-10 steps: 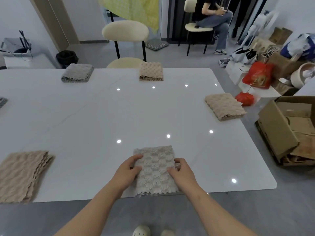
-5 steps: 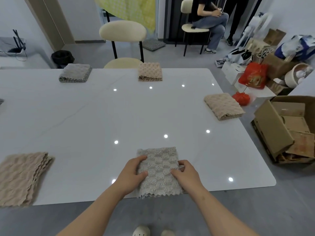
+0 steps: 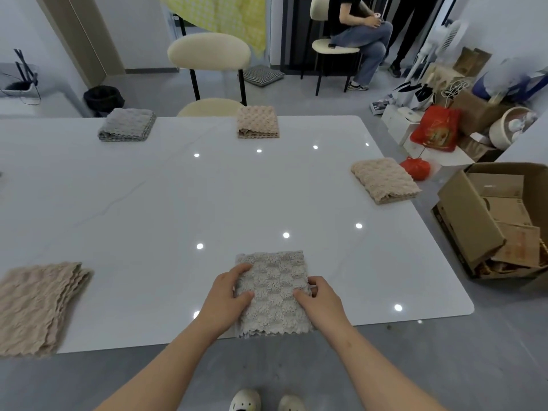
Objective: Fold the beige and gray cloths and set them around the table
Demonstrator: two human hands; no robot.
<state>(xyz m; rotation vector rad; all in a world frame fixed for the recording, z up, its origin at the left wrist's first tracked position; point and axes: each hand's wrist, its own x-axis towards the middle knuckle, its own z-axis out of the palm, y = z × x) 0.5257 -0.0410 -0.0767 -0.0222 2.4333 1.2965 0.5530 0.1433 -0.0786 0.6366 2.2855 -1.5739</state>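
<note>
At the table's (image 3: pixel 148 203) 6 o'clock edge lies the folded gray cloth (image 3: pixel 274 292), its zigzag hem just over the rim. The left hand (image 3: pixel 225 298) grips its left side, thumb and fingers curled onto the top. The right hand (image 3: pixel 323 301) pinches the right side the same way. Over the last second the cloth has hardly shifted. The hands have only settled closer along its sides, which looks like squaring and final placing, not another fold. This setting seems nearly finished, and letting go is probably what remains.

At about 8 o'clock the near beige cloth (image 3: pixel 35 304) lies folded but loosely, its layers fanned apart. It may want tidying. At 2 o'clock the right beige cloth (image 3: pixel 384 180) sits by the edge. At the far side, the far beige cloth (image 3: pixel 257 121) rests at 12 o'clock and the far gray cloth (image 3: pixel 127 124) at 11 o'clock. A chair (image 3: pixel 209 54) stands beyond them.
</note>
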